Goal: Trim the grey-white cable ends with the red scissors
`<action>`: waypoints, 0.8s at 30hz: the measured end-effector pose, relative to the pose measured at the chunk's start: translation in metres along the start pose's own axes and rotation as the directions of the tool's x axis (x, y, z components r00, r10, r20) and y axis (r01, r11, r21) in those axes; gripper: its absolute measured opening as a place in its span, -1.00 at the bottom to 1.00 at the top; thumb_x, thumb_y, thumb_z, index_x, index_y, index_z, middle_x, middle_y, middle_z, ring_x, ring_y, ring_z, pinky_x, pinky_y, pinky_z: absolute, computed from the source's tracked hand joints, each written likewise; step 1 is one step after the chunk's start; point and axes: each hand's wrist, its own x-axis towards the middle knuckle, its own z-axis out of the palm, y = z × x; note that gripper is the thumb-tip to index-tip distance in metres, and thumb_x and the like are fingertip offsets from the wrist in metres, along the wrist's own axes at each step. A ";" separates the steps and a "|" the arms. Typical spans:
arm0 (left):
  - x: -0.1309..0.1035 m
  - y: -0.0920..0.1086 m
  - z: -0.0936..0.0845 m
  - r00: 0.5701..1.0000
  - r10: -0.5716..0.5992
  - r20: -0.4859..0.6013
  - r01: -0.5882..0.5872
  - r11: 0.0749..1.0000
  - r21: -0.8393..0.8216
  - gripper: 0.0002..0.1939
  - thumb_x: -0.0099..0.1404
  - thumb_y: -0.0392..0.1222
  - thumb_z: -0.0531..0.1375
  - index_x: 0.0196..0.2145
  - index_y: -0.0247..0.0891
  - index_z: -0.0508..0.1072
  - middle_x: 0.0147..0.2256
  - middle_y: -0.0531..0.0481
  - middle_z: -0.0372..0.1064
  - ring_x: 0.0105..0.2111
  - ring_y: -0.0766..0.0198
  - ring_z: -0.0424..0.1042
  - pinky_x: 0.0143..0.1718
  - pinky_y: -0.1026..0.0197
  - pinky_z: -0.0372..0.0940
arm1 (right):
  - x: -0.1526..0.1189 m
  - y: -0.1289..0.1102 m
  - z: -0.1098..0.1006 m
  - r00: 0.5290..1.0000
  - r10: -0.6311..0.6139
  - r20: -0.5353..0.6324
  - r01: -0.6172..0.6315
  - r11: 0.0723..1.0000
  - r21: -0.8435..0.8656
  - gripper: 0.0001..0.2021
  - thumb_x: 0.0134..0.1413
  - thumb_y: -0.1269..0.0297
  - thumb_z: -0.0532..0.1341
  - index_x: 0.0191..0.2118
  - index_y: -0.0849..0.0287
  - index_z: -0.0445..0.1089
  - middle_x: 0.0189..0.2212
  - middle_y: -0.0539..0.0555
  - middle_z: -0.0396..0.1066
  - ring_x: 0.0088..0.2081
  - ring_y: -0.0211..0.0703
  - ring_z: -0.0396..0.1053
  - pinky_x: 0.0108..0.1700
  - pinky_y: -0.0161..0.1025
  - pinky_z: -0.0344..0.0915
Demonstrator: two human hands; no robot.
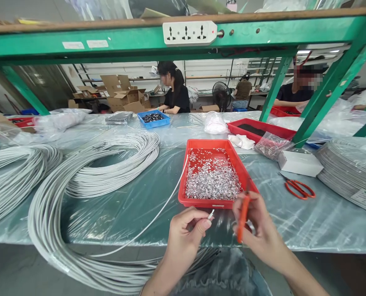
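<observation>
Between its thumb and forefinger, my left hand (188, 230) pinches the end of a white cable (211, 214), whose tip points up and to the right. My right hand (257, 222) is wrapped round orange-handled scissors (243, 218), with the dark blades pointing up, somewhat blurred. Just beyond both hands lies a red tray (183, 197) holding many small silvery metal pieces (214, 181). Large coils of white cable (47, 213) lie to the left, and one loose strand (158, 216) runs up against the tray's left side.
Another pair of orange-handled scissors (299, 189) and a white box (300, 163) lie at right. Farther back are a blue tray (161, 122) and a red tray (281, 133). A green shelf frame (124, 41) spans overhead. People sit across the table.
</observation>
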 end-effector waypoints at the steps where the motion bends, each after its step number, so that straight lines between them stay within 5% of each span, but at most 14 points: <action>1: 0.000 0.001 -0.001 1.000 -0.008 -0.006 0.008 1.000 -0.011 -0.86 0.10 -0.23 0.19 -0.50 -0.37 0.47 -0.54 -0.02 0.34 -0.67 0.44 0.23 -0.66 0.41 0.14 | -0.005 0.000 -0.006 0.999 -0.039 0.033 0.041 0.996 -0.079 -0.49 -0.03 0.43 0.19 -0.02 -0.01 -0.07 -0.37 -0.07 0.14 -0.41 -0.40 0.17 -0.37 -0.51 0.20; 6: -0.001 0.005 -0.002 0.998 0.067 -0.015 -0.066 0.997 0.038 -0.88 0.11 -0.26 0.19 -0.51 -0.35 0.49 -0.60 0.02 0.29 -0.64 0.43 0.22 -0.63 0.41 0.14 | -0.025 -0.001 -0.026 0.922 0.188 0.338 0.001 0.873 -0.488 -0.27 -0.22 0.43 0.24 0.13 0.01 -0.03 -0.31 0.04 0.25 -0.37 -0.25 0.24 -0.35 -0.39 0.27; 10: -0.001 0.006 -0.003 0.989 0.147 0.002 -0.146 0.984 0.100 -0.90 0.13 -0.30 0.20 -0.49 -0.34 0.51 -0.59 0.00 0.32 -0.60 0.40 0.25 -0.56 0.39 0.17 | -0.027 -0.011 -0.025 0.882 0.342 0.323 -0.061 0.763 -0.643 -0.27 -0.24 0.33 0.25 0.14 0.02 0.02 -0.25 0.12 0.29 -0.34 -0.16 0.30 -0.33 -0.29 0.32; 17: -0.002 0.007 -0.003 0.981 0.190 0.028 -0.192 0.975 0.115 -0.90 0.13 -0.30 0.21 -0.49 -0.33 0.53 -0.59 -0.02 0.34 -0.58 0.39 0.27 -0.54 0.38 0.17 | -0.021 -0.020 -0.023 0.897 0.296 0.329 0.023 0.712 -0.702 -0.36 -0.13 0.21 0.24 0.13 0.05 0.06 -0.34 0.10 0.33 -0.35 -0.14 0.32 -0.33 -0.26 0.33; 21: -0.003 0.004 -0.004 0.997 0.050 0.051 -0.040 0.984 -0.176 -0.89 0.09 -0.21 0.27 -0.50 -0.32 0.53 -0.60 0.01 0.32 -0.66 0.45 0.22 -0.64 0.41 0.11 | -0.018 -0.010 -0.029 0.900 0.199 0.387 0.104 0.764 -0.637 -0.47 0.02 0.14 0.17 0.12 0.08 0.08 -0.42 0.05 0.30 -0.41 -0.22 0.29 -0.38 -0.33 0.28; 24: -0.005 0.006 -0.006 0.997 -0.048 0.062 0.073 0.853 -0.517 -0.75 0.03 -0.04 0.31 -0.54 -0.32 0.51 -0.67 0.05 0.25 -0.75 0.52 0.12 -0.73 0.45 0.01 | -0.012 0.000 -0.029 0.928 0.195 0.319 0.027 0.816 -0.578 -0.57 0.08 0.13 0.13 0.06 0.11 0.13 -0.43 0.03 0.26 -0.43 -0.27 0.23 -0.38 -0.37 0.22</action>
